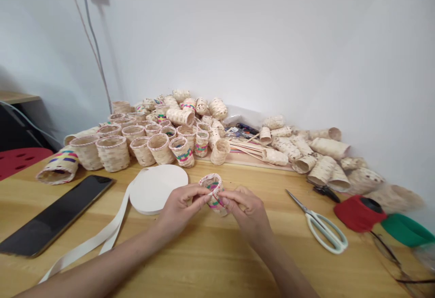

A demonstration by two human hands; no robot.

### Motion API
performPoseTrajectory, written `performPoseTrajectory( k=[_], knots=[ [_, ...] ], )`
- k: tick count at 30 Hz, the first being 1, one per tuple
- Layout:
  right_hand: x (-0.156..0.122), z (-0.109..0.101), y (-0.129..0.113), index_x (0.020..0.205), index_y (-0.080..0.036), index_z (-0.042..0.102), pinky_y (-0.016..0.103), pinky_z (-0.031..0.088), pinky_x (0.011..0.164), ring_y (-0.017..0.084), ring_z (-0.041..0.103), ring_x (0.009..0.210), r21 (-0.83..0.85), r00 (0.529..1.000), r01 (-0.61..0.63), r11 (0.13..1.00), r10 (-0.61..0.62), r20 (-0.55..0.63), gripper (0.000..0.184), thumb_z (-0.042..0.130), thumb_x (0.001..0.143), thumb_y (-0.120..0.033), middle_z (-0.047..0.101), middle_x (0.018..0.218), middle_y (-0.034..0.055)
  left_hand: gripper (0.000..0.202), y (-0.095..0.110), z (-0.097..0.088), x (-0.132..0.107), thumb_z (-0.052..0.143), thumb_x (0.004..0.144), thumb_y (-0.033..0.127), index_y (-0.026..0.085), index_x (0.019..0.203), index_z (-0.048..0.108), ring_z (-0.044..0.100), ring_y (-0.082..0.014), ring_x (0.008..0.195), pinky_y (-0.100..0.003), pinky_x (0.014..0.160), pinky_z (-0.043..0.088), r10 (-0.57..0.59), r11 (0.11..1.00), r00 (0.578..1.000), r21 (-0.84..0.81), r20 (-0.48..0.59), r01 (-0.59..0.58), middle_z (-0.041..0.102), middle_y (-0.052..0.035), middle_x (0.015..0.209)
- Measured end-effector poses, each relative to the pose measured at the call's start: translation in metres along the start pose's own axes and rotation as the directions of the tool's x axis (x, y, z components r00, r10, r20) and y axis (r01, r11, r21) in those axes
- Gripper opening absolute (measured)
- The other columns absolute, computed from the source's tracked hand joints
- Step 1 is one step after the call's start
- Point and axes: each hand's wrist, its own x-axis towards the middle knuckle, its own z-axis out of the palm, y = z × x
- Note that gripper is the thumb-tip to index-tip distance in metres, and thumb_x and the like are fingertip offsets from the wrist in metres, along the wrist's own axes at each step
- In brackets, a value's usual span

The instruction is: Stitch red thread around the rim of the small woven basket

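A small woven basket (211, 185) with pink, green and blue bands is held between both hands just above the wooden table (210, 252). My left hand (178, 209) pinches its rim from the left with thumb and fingers closed. My right hand (248, 212) grips its lower right side, fingers curled round it. The basket's opening tilts up and away from me.
A white tape roll (158, 189) with a loose strip lies left of the hands. A dark phone (54, 216) lies at far left. Scissors (321, 225) lie at right, beside red (358, 212) and green (406, 230) objects. Several woven baskets (152, 135) and bark tubes (306, 153) are piled behind.
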Motion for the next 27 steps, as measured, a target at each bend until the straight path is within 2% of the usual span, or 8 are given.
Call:
performPoseTrajectory(
  k=[6,14,22,25,27],
  knots=[
    [-0.001,0.0,-0.004,0.095,-0.02,0.074,0.027,0.041,0.058,0.016,0.055,0.064,-0.086,1.0,0.015,0.996,-0.014,0.013,0.021,0.055,0.087,-0.017,0.058,0.064,0.0032,0.012,0.004,-0.001,0.001,0.059,0.085,0.018,0.015,0.08,0.07,0.063,-0.0132,0.066,-0.021,0.063,0.046,0.127,0.988,0.992,0.085,-0.001,-0.127,0.071,-0.0023,0.072],
    [-0.002,0.006,-0.012,0.093,-0.02,0.074,0.026,0.04,0.06,0.015,0.054,0.063,-0.136,1.0,-0.004,0.991,0.002,-0.012,0.021,0.055,0.086,-0.017,0.057,0.063,0.0017,0.01,0.007,-0.002,-0.001,0.059,0.085,0.014,0.016,0.084,0.068,0.062,-0.0125,0.068,-0.023,0.065,0.046,0.306,0.921,0.952,0.255,-0.006,-0.294,0.071,-0.002,0.077],
    [-0.005,0.011,-0.014,0.092,-0.019,0.073,0.023,0.043,0.061,0.014,0.056,0.065,-0.005,0.982,-0.185,0.983,0.185,0.04,0.022,0.052,0.083,-0.019,0.061,0.07,0.0018,0.021,-0.003,-0.002,-0.006,0.055,0.083,0.004,0.014,0.1,0.062,0.055,-0.0149,0.069,-0.026,0.062,0.044,0.525,0.725,0.847,0.477,0.083,-0.496,0.07,-0.0061,0.083],
    [-0.007,0.012,-0.014,0.092,-0.019,0.072,0.022,0.043,0.058,0.013,0.055,0.062,0.061,0.963,-0.265,0.962,0.26,0.072,0.021,0.053,0.082,-0.021,0.062,0.071,0.0009,0.019,0.0,0.0,-0.006,0.053,0.084,0.003,0.014,0.099,0.061,0.053,-0.0151,0.067,-0.026,0.061,0.044,0.549,0.702,0.831,0.49,0.09,-0.517,0.068,-0.0062,0.079],
    [-0.008,0.013,-0.013,0.091,-0.019,0.072,0.021,0.042,0.055,0.013,0.054,0.06,0.108,0.95,-0.307,0.946,0.298,0.091,0.021,0.053,0.082,-0.024,0.062,0.069,0.0004,0.018,0.002,0.002,-0.007,0.052,0.085,0.005,0.014,0.097,0.061,0.051,-0.0149,0.065,-0.027,0.059,0.043,0.538,0.716,0.839,0.479,0.085,-0.507,0.067,-0.006,0.077]
  ],
)
